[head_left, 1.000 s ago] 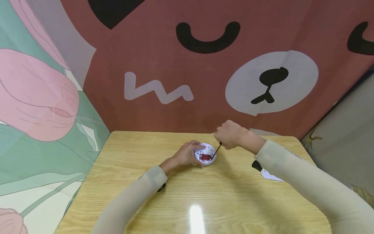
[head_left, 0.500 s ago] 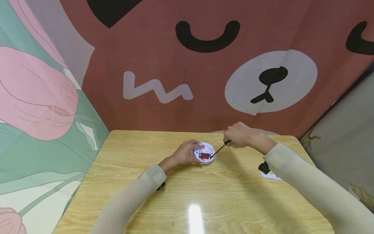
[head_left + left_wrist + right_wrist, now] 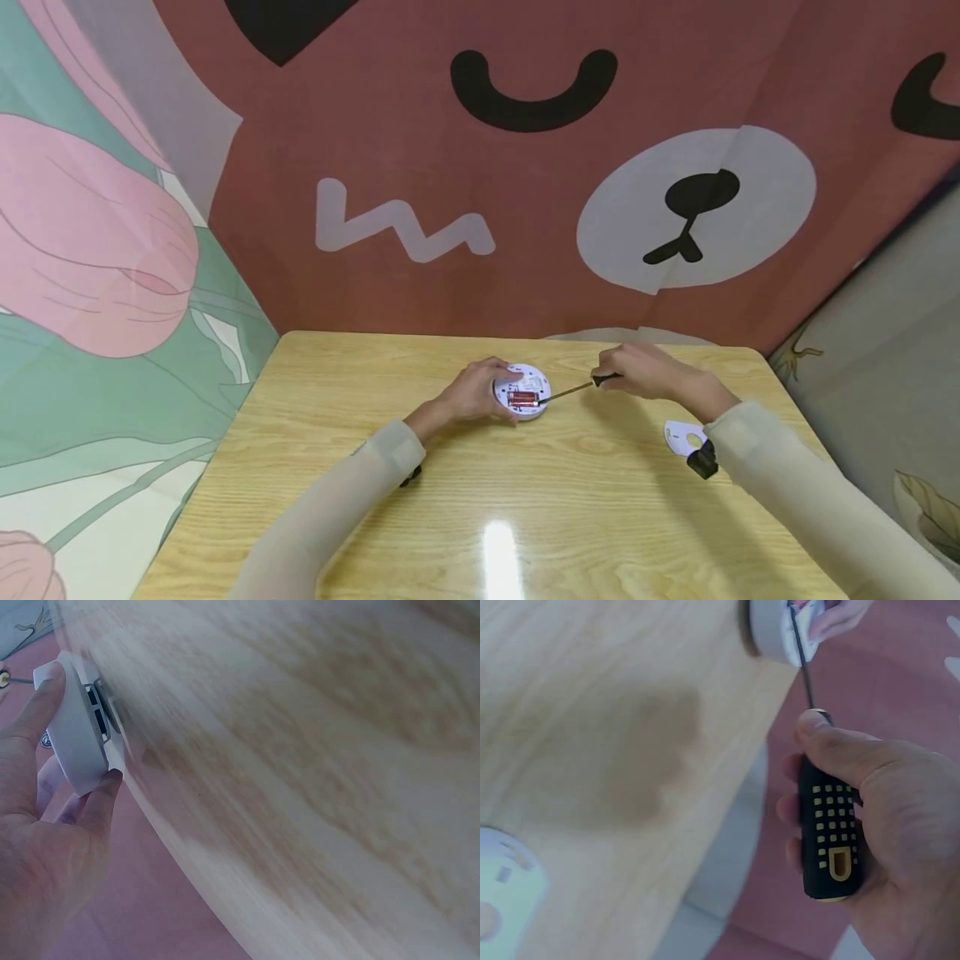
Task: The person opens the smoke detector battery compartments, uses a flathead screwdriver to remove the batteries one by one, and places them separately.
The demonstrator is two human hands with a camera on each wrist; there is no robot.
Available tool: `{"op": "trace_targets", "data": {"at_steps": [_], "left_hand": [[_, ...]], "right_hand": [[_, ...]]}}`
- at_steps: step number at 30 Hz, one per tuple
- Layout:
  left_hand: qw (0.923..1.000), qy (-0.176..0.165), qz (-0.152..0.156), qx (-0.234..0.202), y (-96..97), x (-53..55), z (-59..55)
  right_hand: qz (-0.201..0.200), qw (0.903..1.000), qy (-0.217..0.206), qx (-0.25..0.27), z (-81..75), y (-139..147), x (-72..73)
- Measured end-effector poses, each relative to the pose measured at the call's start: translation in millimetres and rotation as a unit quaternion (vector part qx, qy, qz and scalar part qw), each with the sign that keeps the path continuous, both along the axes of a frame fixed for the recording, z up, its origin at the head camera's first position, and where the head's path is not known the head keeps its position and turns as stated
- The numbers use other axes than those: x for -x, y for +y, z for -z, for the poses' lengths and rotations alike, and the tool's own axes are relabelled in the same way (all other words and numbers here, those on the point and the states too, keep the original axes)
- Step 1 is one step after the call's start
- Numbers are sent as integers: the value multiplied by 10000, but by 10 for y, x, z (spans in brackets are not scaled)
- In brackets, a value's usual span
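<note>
My left hand grips a round white smoke detector by its left side, thumb and fingers about the rim. Its back faces up, showing red batteries in their compartment. Dark slots line the side of the detector in the left wrist view. In my right hand is a screwdriver with a black handle dotted in yellow. Its shaft slants low from the right, tip at the right end of the batteries. The thumb lies along the handle's top near the shaft.
A flat white plate with a round hole lies on the wooden table, partly behind the right wrist. A black wrist camera overlaps it. Behind the table's far edge hangs a reddish cloth with a bear face.
My right hand has moved right and lower, tilting the screwdriver from steep to nearly flat, its tip staying at the batteries. More of the white plate shows. My left hand holds nearly still.
</note>
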State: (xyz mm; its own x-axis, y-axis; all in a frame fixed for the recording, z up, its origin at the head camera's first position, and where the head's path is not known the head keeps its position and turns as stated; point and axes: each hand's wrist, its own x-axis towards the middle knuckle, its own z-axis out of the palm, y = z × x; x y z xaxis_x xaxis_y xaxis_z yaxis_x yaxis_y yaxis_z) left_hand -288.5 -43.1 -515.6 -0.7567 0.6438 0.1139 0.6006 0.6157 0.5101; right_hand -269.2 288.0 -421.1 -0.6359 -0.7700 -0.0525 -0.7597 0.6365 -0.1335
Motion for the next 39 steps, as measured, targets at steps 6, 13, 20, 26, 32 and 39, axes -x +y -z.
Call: {"op": "trace_targets", "data": {"at_steps": [6, 13, 20, 26, 32, 39], "left_hand": [[10000, -6, 6, -47, 0, 1, 13], [10000, -29, 26, 11, 1, 8, -9], [10000, -14, 29, -45, -7, 3, 7], [10000, -58, -6, -80, -4, 0, 3], [9999, -118, -78, 0, 4, -6, -14], [9998, -163, -86, -82, -7, -19, -22]], "right_hand": [[79, 9984, -105, 545, 295, 159, -52], [293, 9939, -332, 1006, 533, 245, -124], [139, 9816, -491, 1839, 735, 282, -164], [202, 9733, -630, 2200, 854, 291, -214], [461, 9703, -744, 2254, 914, 281, -255], [517, 9660, -919, 2359, 940, 260, -263]]}}
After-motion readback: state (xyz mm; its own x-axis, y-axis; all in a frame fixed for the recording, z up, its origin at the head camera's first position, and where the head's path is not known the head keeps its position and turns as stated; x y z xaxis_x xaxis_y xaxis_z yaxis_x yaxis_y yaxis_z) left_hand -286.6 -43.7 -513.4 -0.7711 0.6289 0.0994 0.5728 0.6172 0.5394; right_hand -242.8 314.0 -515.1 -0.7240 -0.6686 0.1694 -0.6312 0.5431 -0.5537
